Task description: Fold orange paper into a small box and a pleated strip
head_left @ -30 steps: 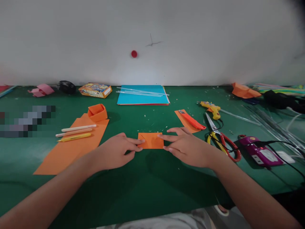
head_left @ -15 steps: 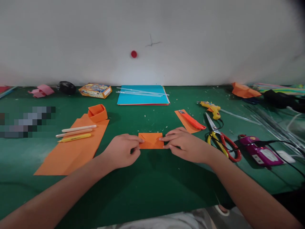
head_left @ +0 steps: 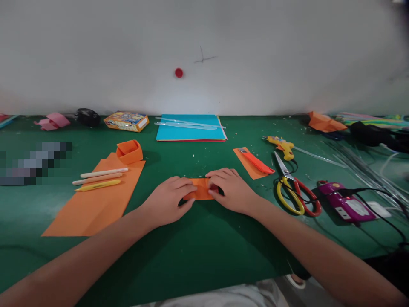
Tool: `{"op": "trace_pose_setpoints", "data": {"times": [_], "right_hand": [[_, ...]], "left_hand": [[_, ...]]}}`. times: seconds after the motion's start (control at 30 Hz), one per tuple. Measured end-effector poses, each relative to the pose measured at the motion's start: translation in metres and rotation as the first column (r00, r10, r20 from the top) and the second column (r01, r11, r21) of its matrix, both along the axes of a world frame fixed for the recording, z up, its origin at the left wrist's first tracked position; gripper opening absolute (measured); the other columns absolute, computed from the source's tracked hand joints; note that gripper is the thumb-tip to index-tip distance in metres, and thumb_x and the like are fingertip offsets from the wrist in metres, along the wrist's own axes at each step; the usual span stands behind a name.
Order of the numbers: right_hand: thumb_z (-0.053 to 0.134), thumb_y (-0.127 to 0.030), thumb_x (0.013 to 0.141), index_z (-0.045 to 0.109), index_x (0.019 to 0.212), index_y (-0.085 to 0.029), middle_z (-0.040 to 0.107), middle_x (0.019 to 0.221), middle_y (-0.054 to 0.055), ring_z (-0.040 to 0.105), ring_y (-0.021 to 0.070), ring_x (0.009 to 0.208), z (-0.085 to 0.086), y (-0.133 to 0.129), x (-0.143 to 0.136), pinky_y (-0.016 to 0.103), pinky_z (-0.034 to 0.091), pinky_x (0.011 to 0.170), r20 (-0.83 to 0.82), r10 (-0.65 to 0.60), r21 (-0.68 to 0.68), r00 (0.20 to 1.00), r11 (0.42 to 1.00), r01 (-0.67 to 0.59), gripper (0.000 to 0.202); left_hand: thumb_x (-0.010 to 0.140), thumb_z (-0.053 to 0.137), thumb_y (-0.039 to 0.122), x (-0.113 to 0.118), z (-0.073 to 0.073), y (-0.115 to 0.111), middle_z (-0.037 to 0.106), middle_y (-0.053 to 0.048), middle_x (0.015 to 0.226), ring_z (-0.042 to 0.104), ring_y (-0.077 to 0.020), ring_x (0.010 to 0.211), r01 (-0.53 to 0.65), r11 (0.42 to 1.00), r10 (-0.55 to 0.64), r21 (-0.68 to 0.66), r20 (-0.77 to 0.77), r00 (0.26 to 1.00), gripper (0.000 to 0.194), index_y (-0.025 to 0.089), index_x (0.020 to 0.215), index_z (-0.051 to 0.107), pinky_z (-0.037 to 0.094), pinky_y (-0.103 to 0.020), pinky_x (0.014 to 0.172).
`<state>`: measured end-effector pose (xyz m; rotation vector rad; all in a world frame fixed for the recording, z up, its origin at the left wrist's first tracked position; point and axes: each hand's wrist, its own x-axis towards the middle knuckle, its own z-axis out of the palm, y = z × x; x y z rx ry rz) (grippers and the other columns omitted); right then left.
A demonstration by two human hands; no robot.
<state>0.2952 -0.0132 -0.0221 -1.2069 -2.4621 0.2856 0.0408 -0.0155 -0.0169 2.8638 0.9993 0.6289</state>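
Observation:
A small folded piece of orange paper lies in front of me on the green table. My left hand is curled over its left end, thumb at the lower side and fingertips at the upper side. At the right end, my right hand has its thumb and bent forefinger together on the paper, the other fingers reaching along the top edge. Both ends of the paper are partly hidden under the fingers. A red-orange utility knife rests on an orange strip beyond my right hand.
Scissors, a yellow glue gun and a purple device with cables lie on the right. Orange sheets, pens and a folded orange box are left. Blue sheets lie before the white wall.
My right hand has moved left and its fingers have bent onto the orange paper. My left hand has shifted a little right and covers more of the paper.

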Motion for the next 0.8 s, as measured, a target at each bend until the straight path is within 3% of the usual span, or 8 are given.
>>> {"op": "trace_pose_setpoints", "data": {"times": [0.13,0.43,0.53,0.67,0.8], "right_hand": [[0.057,-0.031,0.098,0.066,0.125,-0.024,0.066,0.135,0.007,0.055,0.0266,0.121,-0.003,0.001,0.002,0.046,0.041,0.101,0.026,-0.003,0.004,1.000,1.000,0.002,0.030],[0.043,-0.036,0.105,0.068,0.132,-0.028,0.062,0.143,0.001,0.055,0.0269,0.120,0.013,-0.007,0.001,0.047,0.044,0.099,0.205,-0.016,0.000,0.979,1.000,0.016,0.037],[0.042,-0.037,0.105,0.067,0.132,-0.030,0.061,0.144,0.001,0.056,0.0267,0.119,0.014,-0.007,0.001,0.048,0.044,0.100,0.229,-0.026,-0.014,0.973,0.999,0.030,0.037],[0.045,-0.037,0.105,0.066,0.133,-0.029,0.060,0.146,0.001,0.055,0.0270,0.120,0.013,-0.007,0.003,0.049,0.044,0.102,0.229,-0.007,-0.005,0.973,1.000,0.008,0.037],[0.046,-0.037,0.104,0.065,0.135,-0.028,0.060,0.146,0.003,0.056,0.0276,0.120,0.013,-0.007,0.005,0.051,0.044,0.103,0.217,0.018,-0.007,0.976,1.000,-0.017,0.037]], "left_hand": [[0.098,0.054,0.029,0.001,-0.005,0.001,0.073,-0.007,0.114,0.065,-0.0194,0.091,0.039,0.996,-0.032,0.085,-0.090,0.995,0.024,0.019,0.111,0.072,0.052,-0.036,0.087],[0.099,0.055,0.024,0.004,-0.004,-0.012,0.078,-0.003,0.098,0.066,-0.0188,0.078,0.037,0.932,0.030,0.360,-0.179,0.983,0.022,0.016,0.104,0.074,0.054,-0.034,0.073],[0.099,0.055,0.022,0.004,-0.004,-0.015,0.078,-0.004,0.099,0.067,-0.0188,0.080,0.040,0.923,0.037,0.382,-0.193,0.980,0.021,0.016,0.105,0.074,0.054,-0.034,0.074],[0.100,0.051,0.020,0.002,-0.007,-0.014,0.077,-0.006,0.108,0.070,-0.0213,0.096,0.051,0.936,0.020,0.347,-0.199,0.980,0.024,0.017,0.112,0.072,0.054,-0.037,0.084],[0.099,0.051,0.017,0.001,-0.008,-0.016,0.076,-0.008,0.108,0.070,-0.0231,0.095,0.052,0.950,0.021,0.308,-0.230,0.973,0.025,0.015,0.114,0.071,0.055,-0.038,0.084]]}}
